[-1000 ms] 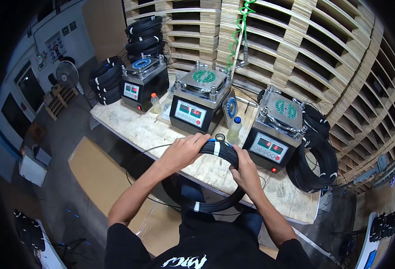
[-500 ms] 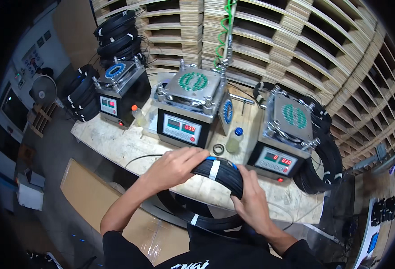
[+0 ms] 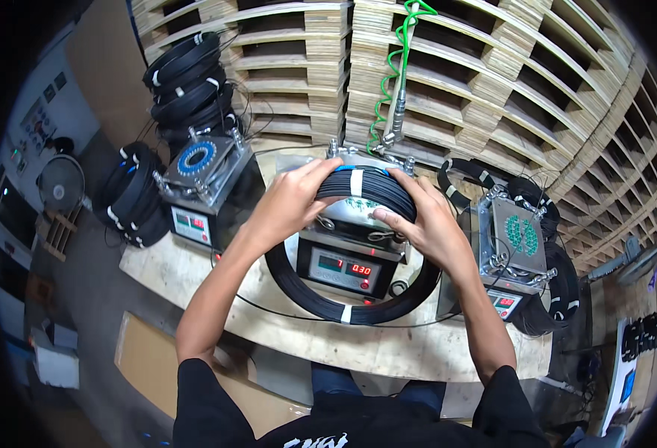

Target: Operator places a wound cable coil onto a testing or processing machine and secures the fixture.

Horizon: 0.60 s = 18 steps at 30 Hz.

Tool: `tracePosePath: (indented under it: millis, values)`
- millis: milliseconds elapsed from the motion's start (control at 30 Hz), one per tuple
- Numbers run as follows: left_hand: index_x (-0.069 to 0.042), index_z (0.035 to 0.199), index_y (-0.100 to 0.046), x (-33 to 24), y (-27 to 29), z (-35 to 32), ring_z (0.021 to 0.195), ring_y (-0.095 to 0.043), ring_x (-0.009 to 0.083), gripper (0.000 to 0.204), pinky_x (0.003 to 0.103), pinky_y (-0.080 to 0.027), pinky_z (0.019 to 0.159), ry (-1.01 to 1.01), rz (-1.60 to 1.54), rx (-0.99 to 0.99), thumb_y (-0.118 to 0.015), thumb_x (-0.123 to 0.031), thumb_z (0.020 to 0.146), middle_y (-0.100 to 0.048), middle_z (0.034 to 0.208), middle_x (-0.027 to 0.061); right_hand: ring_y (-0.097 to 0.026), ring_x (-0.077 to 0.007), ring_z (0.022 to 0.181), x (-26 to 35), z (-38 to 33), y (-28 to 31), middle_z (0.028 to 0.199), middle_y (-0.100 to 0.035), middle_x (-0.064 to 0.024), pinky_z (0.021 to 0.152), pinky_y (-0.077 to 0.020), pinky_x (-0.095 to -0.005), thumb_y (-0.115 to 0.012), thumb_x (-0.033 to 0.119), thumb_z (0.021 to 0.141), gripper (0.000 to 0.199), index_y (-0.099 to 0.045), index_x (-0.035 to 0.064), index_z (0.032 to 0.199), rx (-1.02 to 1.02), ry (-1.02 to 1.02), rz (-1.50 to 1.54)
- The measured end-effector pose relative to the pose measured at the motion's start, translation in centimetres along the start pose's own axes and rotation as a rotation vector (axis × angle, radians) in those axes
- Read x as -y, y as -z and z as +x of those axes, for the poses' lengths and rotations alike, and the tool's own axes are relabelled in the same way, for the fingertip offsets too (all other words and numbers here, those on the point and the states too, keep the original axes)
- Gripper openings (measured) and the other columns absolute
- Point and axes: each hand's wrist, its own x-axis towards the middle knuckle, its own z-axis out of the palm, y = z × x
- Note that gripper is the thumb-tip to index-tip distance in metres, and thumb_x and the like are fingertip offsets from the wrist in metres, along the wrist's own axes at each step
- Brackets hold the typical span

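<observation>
A large coil of black cable, bound with white tape and showing blue at its top, is held up over the middle machine. My left hand closes on the coil's upper left rim. On its upper right rim my right hand is closed, with the thumb on the inner side. The coil's lower part hangs in front of the machine's red-lit display. A loose cable end loops below it. Behind the coil, the machine's metal top plate with green ports is partly hidden.
A machine with a blue ring stands left, another with green ports right. Stacked black coils rise behind the left one; more lie far right. Wooden pallets back the table. A green spiral hose hangs down.
Both hands have lifted the coil up and away from me, from the table's front edge to over the middle machine. The view has shifted as well.
</observation>
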Motion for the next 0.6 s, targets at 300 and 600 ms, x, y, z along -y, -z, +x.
tracePosePath:
  millis: [300, 600]
  values:
    - [-0.001, 0.132, -0.052, 5.6, -2.4, 2.4, 0.101, -0.063, 0.0441, 0.052, 0.049, -0.053, 0.083, -0.059, -0.119, 0.088, -0.073, -0.017, 0.087, -0.063, 0.116, 0.0214, -0.06, -0.0408, 0.111, -4.2, 3.5, -3.5, 0.115, -0.059, -0.0255, 0.095, -0.0479, -0.0445, -0.069, 0.047, 0.091, 0.067, -0.049, 0.0094, 0.144, -0.074, 0.005, -0.05]
    - [0.003, 0.132, -0.055, 7.1, -4.6, 2.1, 0.109, -0.064, 0.0387, 0.057, 0.042, -0.051, 0.093, -0.013, -0.338, 0.192, -0.074, -0.029, 0.089, -0.063, 0.121, 0.0236, -0.06, -0.0345, 0.103, -6.0, 3.6, -3.7, 0.11, -0.058, -0.0219, 0.09, -0.0479, -0.0411, -0.07, 0.044, 0.091, 0.064, -0.054, 0.0076, 0.141, 0.024, -0.076, -0.082]
